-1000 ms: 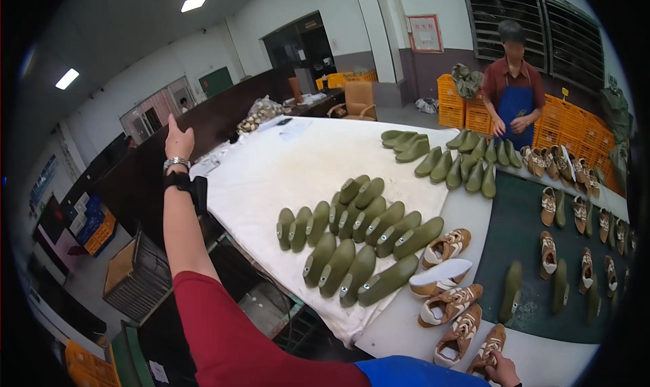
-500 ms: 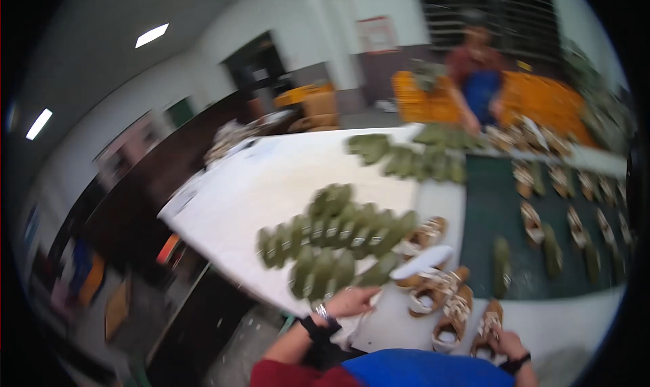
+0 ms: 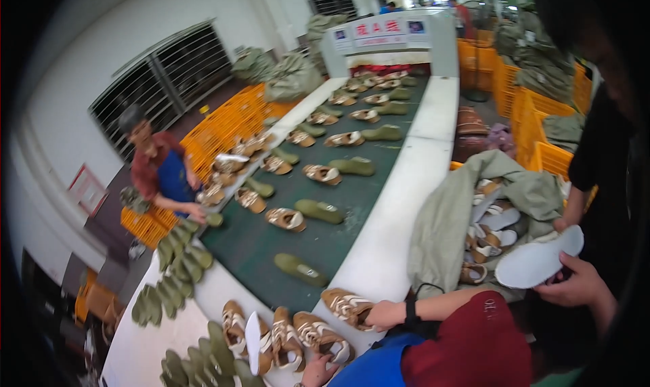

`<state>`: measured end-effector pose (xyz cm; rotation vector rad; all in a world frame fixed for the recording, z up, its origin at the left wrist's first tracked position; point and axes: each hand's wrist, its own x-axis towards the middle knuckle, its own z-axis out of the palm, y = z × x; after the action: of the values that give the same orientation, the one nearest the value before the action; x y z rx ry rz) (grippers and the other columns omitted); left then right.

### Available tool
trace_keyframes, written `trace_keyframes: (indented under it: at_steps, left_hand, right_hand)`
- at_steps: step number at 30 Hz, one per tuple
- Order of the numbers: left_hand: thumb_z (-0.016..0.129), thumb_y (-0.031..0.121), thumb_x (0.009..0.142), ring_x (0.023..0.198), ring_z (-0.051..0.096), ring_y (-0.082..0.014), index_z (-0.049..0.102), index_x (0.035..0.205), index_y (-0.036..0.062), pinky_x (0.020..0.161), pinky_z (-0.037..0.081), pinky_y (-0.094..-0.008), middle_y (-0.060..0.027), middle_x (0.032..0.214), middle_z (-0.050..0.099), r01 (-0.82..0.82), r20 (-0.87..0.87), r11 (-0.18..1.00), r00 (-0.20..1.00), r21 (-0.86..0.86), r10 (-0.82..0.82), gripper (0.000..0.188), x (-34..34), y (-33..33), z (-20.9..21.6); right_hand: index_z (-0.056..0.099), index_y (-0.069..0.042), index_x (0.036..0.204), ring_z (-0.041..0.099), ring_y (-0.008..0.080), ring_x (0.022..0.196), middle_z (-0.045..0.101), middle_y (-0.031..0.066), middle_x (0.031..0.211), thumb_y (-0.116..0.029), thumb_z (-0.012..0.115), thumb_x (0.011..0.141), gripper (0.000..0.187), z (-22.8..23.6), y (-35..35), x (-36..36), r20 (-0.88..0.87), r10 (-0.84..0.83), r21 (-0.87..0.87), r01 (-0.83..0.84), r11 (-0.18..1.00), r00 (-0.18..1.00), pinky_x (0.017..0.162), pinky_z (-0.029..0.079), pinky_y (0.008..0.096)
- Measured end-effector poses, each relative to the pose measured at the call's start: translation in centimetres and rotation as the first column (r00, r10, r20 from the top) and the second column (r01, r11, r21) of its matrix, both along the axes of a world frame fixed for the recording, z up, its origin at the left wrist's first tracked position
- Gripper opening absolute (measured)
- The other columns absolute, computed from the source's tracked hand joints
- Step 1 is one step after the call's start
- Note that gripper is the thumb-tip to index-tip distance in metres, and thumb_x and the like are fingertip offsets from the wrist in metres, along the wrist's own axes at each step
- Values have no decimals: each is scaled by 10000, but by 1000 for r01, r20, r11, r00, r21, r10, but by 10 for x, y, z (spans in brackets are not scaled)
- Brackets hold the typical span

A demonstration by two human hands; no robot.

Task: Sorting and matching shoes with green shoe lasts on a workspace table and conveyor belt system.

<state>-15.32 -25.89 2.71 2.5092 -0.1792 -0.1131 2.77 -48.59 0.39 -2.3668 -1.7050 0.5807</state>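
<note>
A brown shoe with white stripes [image 3: 344, 307] lies at the near edge of the green conveyor belt. My right hand [image 3: 387, 315] is closed on its opening. Lower down, my left hand [image 3: 318, 372], partly cut off by the lower edge, has its fingers at the heel of another brown laced shoe [image 3: 325, 334] and grips it. Two more brown shoes stand to its left, one of them [image 3: 287, 339] right beside it. A white insole [image 3: 254, 343] leans against these shoes. Olive green insoles [image 3: 215, 350] lie in rows further left.
The conveyor belt [image 3: 271, 289] carries shoes and olive insoles toward a white machine [image 3: 443, 48]. A co-worker [image 3: 152, 163] handles insoles across the table. At right, another person's hand [image 3: 575, 282] holds a white sole beside a grey-green sack [image 3: 433, 238] of shoes. Orange crates [image 3: 223, 130] stand behind.
The view has swung right, bringing the machine, sack and second person into sight. My right hand has moved its shoe toward the belt. My left hand has gone from beside the insoles to a shoe.
</note>
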Motion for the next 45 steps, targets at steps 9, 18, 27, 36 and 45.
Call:
trace_keyframes:
  at_steps: [9, 18, 27, 36, 45]
  left_hand:
    - [646, 216, 750, 787, 618, -266, 583, 1043, 77, 683, 489, -356, -111, 860, 639, -5, -41, 1000, 999, 7, 5, 331, 7, 15, -10]
    - [614, 197, 831, 1079, 481, -203, 1, 1393, 44, 866, 432, -305, -198, 1237, 406, -328, -286, 571, 944, -753, 166, 846, 62, -11, 53]
    - [517, 74, 827, 1114, 474, -260, 48, 1389, 19, 916, 389, -324, -221, 1275, 384, -286, 105, 737, 895, -613, 434, 734, 58, -23, 69]
    - [570, 144, 825, 928, 557, -317, 415, 1257, -2, 782, 447, -351, -206, 1065, 539, -450, 183, 869, 855, -207, 486, 481, 55, -13, 82]
    - [607, 46, 750, 852, 524, -323, 553, 1045, -16, 724, 439, -378, -158, 943, 517, -436, 496, 889, 746, -144, 446, 306, 59, -6, 105]
  right_hand:
    - [654, -92, 822, 609, 343, 724, 630, 150, 732, -170, 531, 647, 227, 35, 6, 3, -176, -215, 34, 224, 974, 961, 636, 478, 442]
    - [630, -67, 884, 552, 272, 671, 592, 85, 752, -213, 651, 732, 212, 89, 23, -33, -167, -141, 632, 216, 745, 976, 647, 450, 352]
    - [583, -61, 1008, 570, 249, 706, 565, 76, 787, -187, 657, 726, 318, 112, 44, -41, -400, -174, 709, 425, 563, 900, 614, 477, 328]
    - [563, -18, 997, 577, 298, 656, 585, 141, 756, -43, 573, 697, 301, 100, 70, -21, -200, -290, 803, 326, 499, 936, 588, 472, 366]
    - [552, 10, 1003, 580, 289, 673, 585, 157, 779, 9, 533, 718, 286, 112, 84, -15, -301, -241, 841, 376, 390, 923, 616, 482, 340]
